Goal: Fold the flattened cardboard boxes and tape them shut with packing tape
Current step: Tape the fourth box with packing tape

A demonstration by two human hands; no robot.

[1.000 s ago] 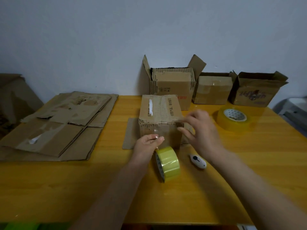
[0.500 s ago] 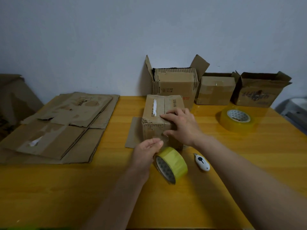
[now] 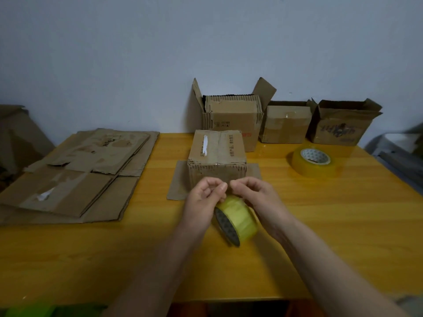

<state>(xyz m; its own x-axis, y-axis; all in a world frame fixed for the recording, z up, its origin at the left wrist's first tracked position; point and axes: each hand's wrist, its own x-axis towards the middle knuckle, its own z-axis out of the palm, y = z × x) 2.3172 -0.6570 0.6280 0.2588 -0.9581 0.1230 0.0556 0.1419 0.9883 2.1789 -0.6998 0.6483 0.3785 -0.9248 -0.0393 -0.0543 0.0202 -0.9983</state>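
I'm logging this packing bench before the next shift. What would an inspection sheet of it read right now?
Surface: yellow wooden table, glossy.
Job's things: folded box at centre, flaps out on both sides; tape roll on edge below the hands; flattened cardboard stacked at left.
Clutter: second tape roll lying flat; three open boxes along the wall.
Hands: left hand and right hand pinch at the tape end, fingertips together.
Cables: nothing seen.
Surroundings: plain pale wall.

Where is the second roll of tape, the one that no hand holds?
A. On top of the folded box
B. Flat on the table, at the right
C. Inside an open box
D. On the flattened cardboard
B: the spare tape roll lies flat on the table, right of the folded box.
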